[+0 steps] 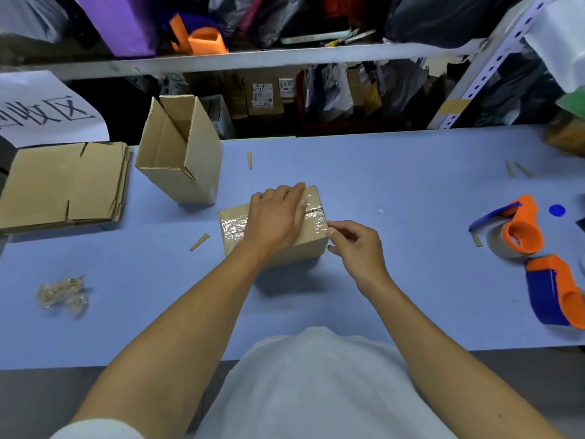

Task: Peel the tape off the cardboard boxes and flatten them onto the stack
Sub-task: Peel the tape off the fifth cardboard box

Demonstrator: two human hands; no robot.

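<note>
Left hand (274, 217) lies flat, fingers straight, on taped box (275, 231). Right hand (356, 248) pinches clear tape (319, 221) at the box's right edge. One open box (180, 153) beyond left hand, flattened stack (63, 185) far left, two tape dispensers (519, 231) right, tape wad (63, 294) near-left.

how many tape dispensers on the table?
2, both at the right: one tape dispenser lying near the table's right edge, the second dispenser just nearer the person. The frame edge cuts that side, so more may be hidden.
</note>
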